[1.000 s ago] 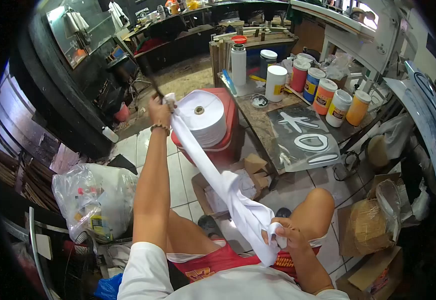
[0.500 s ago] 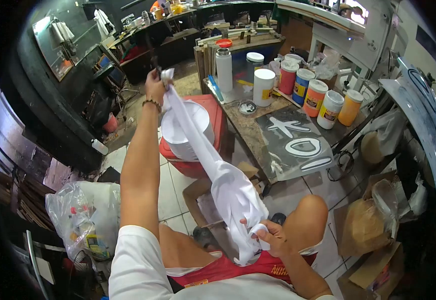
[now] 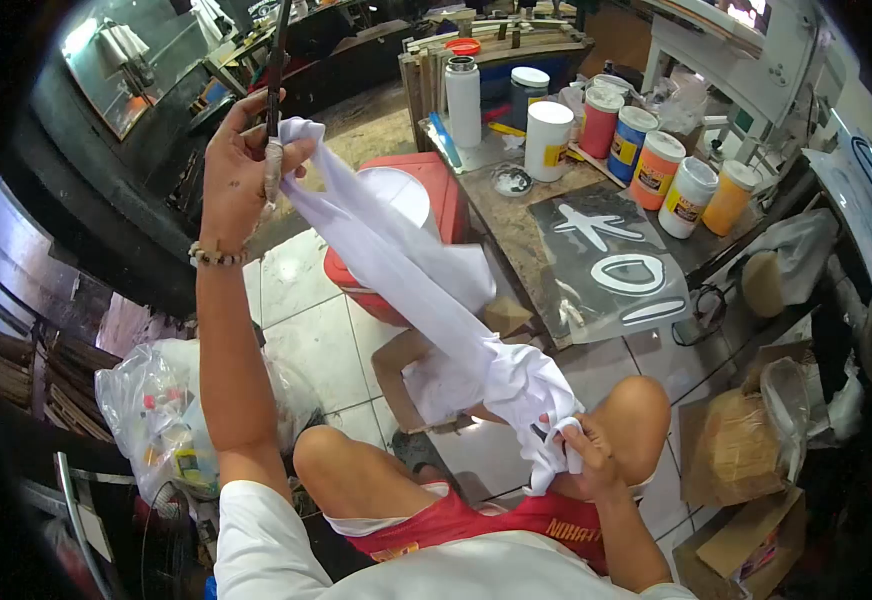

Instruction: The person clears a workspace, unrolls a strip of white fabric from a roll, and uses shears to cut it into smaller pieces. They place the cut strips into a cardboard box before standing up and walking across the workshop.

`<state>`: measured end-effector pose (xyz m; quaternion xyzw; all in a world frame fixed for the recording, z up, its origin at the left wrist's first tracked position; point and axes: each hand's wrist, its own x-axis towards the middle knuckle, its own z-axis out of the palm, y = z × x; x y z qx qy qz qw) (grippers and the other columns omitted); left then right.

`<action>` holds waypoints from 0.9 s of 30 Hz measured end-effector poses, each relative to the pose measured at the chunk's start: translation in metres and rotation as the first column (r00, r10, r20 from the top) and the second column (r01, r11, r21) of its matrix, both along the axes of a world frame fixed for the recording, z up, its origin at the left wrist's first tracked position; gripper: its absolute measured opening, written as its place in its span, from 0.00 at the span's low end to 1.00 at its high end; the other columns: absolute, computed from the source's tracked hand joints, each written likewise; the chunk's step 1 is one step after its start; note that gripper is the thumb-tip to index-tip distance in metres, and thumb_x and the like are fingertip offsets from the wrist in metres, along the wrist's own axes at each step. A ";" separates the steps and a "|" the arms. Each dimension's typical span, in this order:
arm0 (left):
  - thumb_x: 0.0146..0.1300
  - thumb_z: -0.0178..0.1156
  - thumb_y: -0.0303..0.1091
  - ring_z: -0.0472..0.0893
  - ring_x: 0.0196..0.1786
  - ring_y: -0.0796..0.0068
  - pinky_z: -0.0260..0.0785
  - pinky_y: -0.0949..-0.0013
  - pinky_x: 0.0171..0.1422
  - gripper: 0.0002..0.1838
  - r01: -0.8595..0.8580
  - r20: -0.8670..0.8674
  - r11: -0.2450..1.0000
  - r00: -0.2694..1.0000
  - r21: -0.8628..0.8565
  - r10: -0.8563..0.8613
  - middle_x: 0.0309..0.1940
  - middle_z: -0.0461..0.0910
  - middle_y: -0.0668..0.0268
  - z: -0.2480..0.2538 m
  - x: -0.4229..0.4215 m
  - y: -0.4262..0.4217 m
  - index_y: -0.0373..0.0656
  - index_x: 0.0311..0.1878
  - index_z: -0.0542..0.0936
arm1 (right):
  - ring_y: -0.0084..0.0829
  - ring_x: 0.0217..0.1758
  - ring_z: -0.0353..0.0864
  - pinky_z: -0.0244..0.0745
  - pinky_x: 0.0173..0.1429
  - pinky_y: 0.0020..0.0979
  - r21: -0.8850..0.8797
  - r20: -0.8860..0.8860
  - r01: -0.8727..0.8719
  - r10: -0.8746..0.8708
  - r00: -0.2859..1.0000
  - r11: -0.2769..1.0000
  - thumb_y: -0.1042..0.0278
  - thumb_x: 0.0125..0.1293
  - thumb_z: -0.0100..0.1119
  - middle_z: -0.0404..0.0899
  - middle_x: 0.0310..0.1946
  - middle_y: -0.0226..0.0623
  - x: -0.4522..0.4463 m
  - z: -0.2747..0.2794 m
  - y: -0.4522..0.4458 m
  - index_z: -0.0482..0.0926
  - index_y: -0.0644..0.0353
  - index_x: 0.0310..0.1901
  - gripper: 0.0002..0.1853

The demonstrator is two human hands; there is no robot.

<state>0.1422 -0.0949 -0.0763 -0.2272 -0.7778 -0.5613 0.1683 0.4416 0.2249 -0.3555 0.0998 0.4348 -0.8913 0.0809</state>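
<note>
Between your two hands, above the pale floor tiles, stretches a white cloth (image 3: pixel 411 275), thin and almost sheer along its taut upper part, crumpled into soft folds lower down. Your raised left hand (image 3: pixel 244 178) pinches its top end together with a slender dark tool (image 3: pixel 277 70), whose lower end wears a rough, pale wrapping. Your right hand (image 3: pixel 588 455), by your knee, closes thumb and fingers on the bunched folds. Behind the cloth, a round white roll (image 3: pixel 401 195) sits on a red plastic box (image 3: pixel 436 180). On the worn wooden table, a clear sheet (image 3: pixel 611 265) bears bold white strokes (they resemble a star and "10"). Cylindrical jars (image 3: pixel 656 170) carry labels too small to read; folds break up the yellow lettering on your red shorts (image 3: pixel 536 525).
</note>
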 end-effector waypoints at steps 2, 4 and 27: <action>0.54 0.71 0.24 0.80 0.32 0.79 0.71 0.75 0.35 0.30 -0.107 -0.008 0.983 0.994 -0.151 0.107 0.35 0.84 0.62 0.008 -0.004 -0.010 0.36 0.61 0.74 | 0.20 0.40 0.75 0.72 0.48 0.25 0.022 0.044 -0.032 0.031 0.999 0.999 0.64 0.72 0.59 0.81 0.45 0.33 -0.008 0.008 -0.007 0.79 0.64 0.54 0.15; 0.54 0.71 0.27 0.80 0.33 0.79 0.72 0.73 0.36 0.28 -0.109 -0.008 0.973 0.994 -0.203 0.110 0.35 0.84 0.62 0.008 -0.030 -0.024 0.35 0.59 0.76 | 0.24 0.43 0.76 0.71 0.51 0.26 0.379 0.012 -0.116 0.120 0.993 0.918 0.63 0.70 0.60 0.80 0.47 0.36 -0.021 0.021 -0.016 0.79 0.65 0.56 0.18; 0.49 0.80 0.45 0.83 0.35 0.76 0.75 0.70 0.34 0.41 -0.316 0.092 0.822 0.910 -0.474 0.404 0.38 0.85 0.59 -0.119 -0.034 -0.075 0.30 0.59 0.70 | 0.22 0.40 0.77 0.73 0.46 0.28 0.615 -0.278 -0.152 0.394 0.876 0.774 0.55 0.69 0.61 0.81 0.38 0.32 -0.307 0.087 -0.099 0.80 0.66 0.47 0.19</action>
